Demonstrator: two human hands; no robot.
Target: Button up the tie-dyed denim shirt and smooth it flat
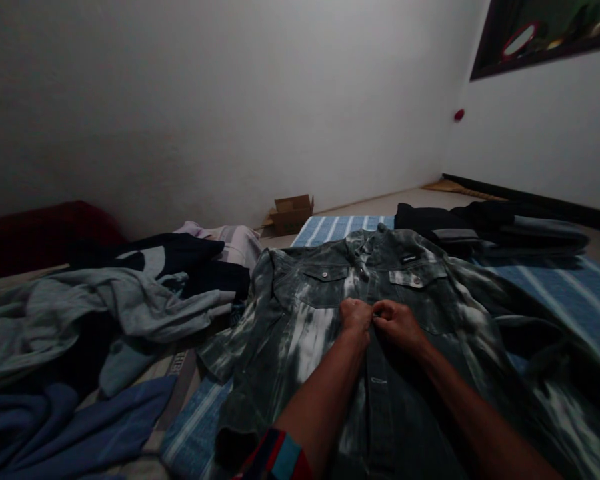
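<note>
A dark green, bleach-streaked denim jacket [300, 320] lies spread front-up on a blue striped sheet [575, 293]. It has two chest pockets with metal buttons. My left hand [356, 316] and my right hand [397, 323] meet at the jacket's front placket, just below the pockets. Both hands are closed in a pinch on the placket edges, fingertips touching each other. What sits between the fingertips is too small to make out.
A heap of loose clothes [105, 313] lies to the left, grey, dark and blue. Folded dark garments [490, 227] sit at the far right of the sheet. A small cardboard box [293, 212] stands by the white wall.
</note>
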